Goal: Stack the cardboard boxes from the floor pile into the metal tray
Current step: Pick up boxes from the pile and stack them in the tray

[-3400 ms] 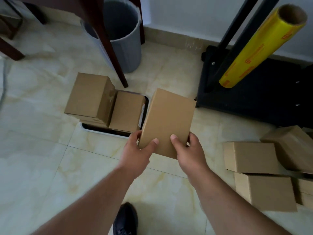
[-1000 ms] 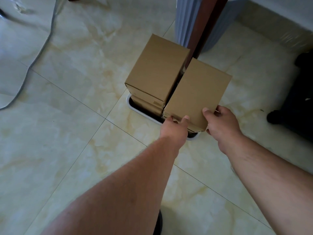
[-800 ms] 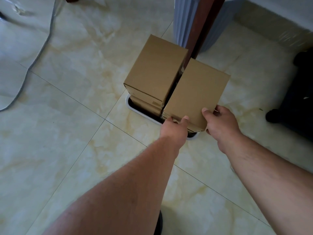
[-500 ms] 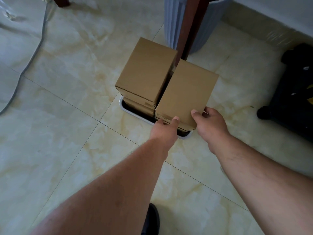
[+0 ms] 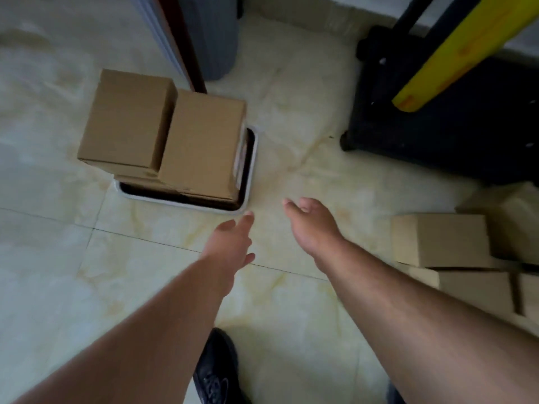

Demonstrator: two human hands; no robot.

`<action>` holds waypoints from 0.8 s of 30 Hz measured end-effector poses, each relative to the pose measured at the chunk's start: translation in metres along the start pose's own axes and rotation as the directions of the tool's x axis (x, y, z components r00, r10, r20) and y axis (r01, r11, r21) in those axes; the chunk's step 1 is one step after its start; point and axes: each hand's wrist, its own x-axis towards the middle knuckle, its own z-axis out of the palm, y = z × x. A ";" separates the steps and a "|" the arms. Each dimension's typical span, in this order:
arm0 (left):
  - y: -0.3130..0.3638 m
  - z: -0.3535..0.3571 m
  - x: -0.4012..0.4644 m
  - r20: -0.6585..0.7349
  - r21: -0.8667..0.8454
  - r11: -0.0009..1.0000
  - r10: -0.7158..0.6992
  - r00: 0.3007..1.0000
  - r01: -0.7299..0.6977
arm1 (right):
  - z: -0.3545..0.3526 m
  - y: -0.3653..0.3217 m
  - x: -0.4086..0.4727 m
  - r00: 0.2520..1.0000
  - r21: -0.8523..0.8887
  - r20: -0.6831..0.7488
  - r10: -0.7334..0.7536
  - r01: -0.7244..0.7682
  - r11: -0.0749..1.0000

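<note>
The metal tray (image 5: 251,170) lies on the tiled floor at centre left. Two stacks of cardboard boxes stand in it side by side: the left stack (image 5: 125,118) and the right stack (image 5: 201,144). My left hand (image 5: 230,243) hovers just in front of the tray's near right corner, fingers straight and empty. My right hand (image 5: 312,225) is to its right, over the bare floor, fingers relaxed and empty. The floor pile of boxes (image 5: 440,240) lies at the right edge, partly cut off by the frame.
A grey ribbed bin (image 5: 210,36) and a dark wooden leg (image 5: 180,45) stand right behind the tray. A black cart base (image 5: 437,123) with a yellow film roll (image 5: 443,53) is at the upper right. My dark shoe (image 5: 215,371) is at the bottom.
Both hands let go of the box, which now tops the right stack in the tray, and drew back toward me. The view swung right, bringing the floor pile into sight.
</note>
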 end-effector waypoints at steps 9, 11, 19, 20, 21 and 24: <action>-0.024 0.137 -0.050 0.096 0.199 0.979 0.032 0.995 -0.051 | -0.123 0.129 -0.025 0.978 0.138 -0.048 0.203 -0.195 0.971; -0.030 0.170 -0.062 0.119 0.255 0.965 0.033 0.992 -0.063 | -0.152 0.157 -0.032 0.970 0.213 -0.055 0.238 -0.221 0.952; -0.069 0.291 -0.099 0.213 0.412 0.908 -0.012 0.977 -0.079 | -0.263 0.254 -0.050 0.922 0.303 -0.170 0.347 -0.286 0.909; -0.076 0.305 -0.102 0.207 0.424 0.904 -0.032 0.978 -0.061 | -0.278 0.266 -0.052 0.916 0.317 -0.182 0.359 -0.290 0.903; -0.082 0.318 -0.105 0.207 0.439 0.897 -0.043 0.977 -0.053 | -0.290 0.278 -0.053 0.909 0.330 -0.191 0.371 -0.296 0.896; -0.102 0.356 -0.113 0.214 0.490 0.870 -0.051 0.975 -0.062 | -0.325 0.313 -0.058 0.887 0.364 -0.205 0.414 -0.323 0.873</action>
